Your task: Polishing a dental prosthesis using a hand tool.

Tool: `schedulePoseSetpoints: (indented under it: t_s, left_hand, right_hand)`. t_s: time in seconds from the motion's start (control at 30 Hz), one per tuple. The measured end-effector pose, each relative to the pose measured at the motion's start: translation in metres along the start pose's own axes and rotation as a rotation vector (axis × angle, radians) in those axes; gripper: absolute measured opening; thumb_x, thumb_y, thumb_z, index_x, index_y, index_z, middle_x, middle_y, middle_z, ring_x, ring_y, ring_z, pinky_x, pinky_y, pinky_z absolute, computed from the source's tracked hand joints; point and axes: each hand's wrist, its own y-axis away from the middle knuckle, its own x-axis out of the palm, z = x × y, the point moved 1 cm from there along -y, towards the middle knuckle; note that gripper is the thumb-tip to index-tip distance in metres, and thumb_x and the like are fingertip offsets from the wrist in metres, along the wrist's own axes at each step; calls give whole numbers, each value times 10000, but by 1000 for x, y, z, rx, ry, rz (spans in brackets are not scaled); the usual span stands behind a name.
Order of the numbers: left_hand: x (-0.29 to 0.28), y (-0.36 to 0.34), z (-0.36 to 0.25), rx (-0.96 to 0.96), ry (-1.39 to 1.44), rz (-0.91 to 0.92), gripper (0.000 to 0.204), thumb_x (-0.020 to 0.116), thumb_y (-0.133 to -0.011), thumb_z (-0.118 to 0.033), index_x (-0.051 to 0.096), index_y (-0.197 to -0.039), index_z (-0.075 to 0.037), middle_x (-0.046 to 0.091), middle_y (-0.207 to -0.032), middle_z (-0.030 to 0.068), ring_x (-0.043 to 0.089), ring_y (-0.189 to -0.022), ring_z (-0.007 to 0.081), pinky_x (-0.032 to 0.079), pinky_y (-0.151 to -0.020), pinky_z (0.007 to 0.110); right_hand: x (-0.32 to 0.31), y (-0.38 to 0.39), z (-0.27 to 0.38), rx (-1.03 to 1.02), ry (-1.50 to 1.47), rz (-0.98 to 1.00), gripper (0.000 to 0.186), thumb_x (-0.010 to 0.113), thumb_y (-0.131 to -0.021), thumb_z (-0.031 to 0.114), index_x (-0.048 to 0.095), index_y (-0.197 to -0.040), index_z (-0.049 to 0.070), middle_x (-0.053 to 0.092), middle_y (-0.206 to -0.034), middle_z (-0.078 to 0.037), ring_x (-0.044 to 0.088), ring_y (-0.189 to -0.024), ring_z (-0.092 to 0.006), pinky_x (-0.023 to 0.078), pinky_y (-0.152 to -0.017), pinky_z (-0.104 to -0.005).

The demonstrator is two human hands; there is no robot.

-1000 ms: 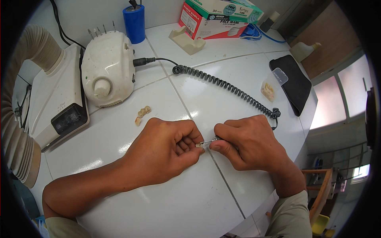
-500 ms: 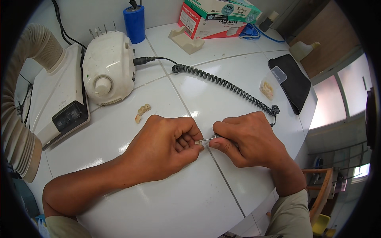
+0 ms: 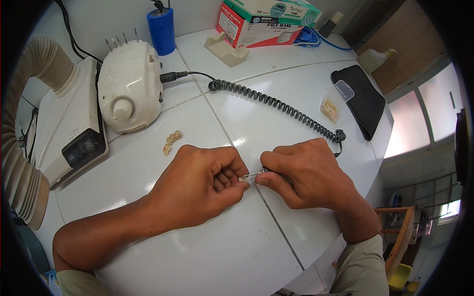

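Observation:
My left hand (image 3: 200, 178) pinches a small off-white dental crown (image 3: 242, 179) between thumb and index finger; much of it is hidden by the fingertips. Wrapped round the handpiece (image 3: 263, 170), my right hand (image 3: 311, 173) points its thin metal bur (image 3: 252, 174) leftward at the crown. The bur's tip meets or nearly meets the crown; I cannot tell which. Most of the handpiece is hidden inside my fist. Just beyond my left hand, a few joined tooth-coloured crowns (image 3: 173, 138) lie on the white tiled table (image 3: 197, 251).
A black coiled cord (image 3: 271, 102) runs from the white motor control box (image 3: 129, 89) toward my right hand. Left stands a dust extractor (image 3: 74, 123) with a ribbed hose (image 3: 15, 133). Mask boxes (image 3: 266, 32), a blue cylinder (image 3: 161, 32), an open clear case (image 3: 330, 109) and a black pouch (image 3: 363, 101) lie beyond.
The whole view has shifted slightly. Both hands keep their holds, and the crown shows a little more between my left fingertips, slightly turned against the bur.

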Motion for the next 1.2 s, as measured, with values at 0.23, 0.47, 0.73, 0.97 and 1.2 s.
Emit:
schedulePoseSetpoints:
  t_s: [0.23, 0.47, 0.73, 0.97, 1.2]
  left_hand:
    - [0, 0, 0, 5, -4, 9, 156, 826, -965, -95, 769, -1043, 27, 781, -884, 35, 719, -809, 64, 589, -732, 219]
    - [0, 0, -2, -7, -14, 11, 156, 829, -959, -92, 765, -1039, 26, 779, -881, 35, 720, -808, 66, 598, -737, 225]
    - [1, 0, 0, 5, -5, 7, 149, 827, -957, -82, 760, -1029, 30, 777, -882, 38, 721, -805, 67, 600, -731, 222]
    - [0, 0, -1, 6, -11, 12, 147, 822, -960, -82, 760, -1029, 32, 783, -880, 48, 728, -803, 69, 601, -725, 220]
    - [1, -1, 0, 39, -12, 2, 153, 823, -957, -84, 756, -1024, 36, 782, -870, 52, 728, -788, 70, 600, -711, 222]
  right_hand:
    - [0, 0, 0, 10, 8, 11, 426, 673, -1088, 458, 658, -833, 117, 589, -616, -56, 594, -537, -323, 380, -532, -465]
    - [-1, 0, 1, 11, 10, 6, 420, 672, -1089, 459, 666, -841, 120, 591, -618, -49, 597, -535, -312, 388, -532, -456]
    - [-3, 1, 0, -14, -3, 29, 422, 673, -1087, 460, 666, -839, 118, 593, -618, -57, 596, -535, -319, 392, -532, -456]
    - [-2, -1, 0, -16, -11, 32, 434, 666, -1090, 467, 667, -834, 117, 598, -620, -61, 597, -538, -324, 391, -534, -458]
    - [-3, 1, -1, -2, -2, 30, 439, 660, -1094, 471, 665, -833, 118, 598, -622, -62, 599, -539, -321, 391, -536, -457]
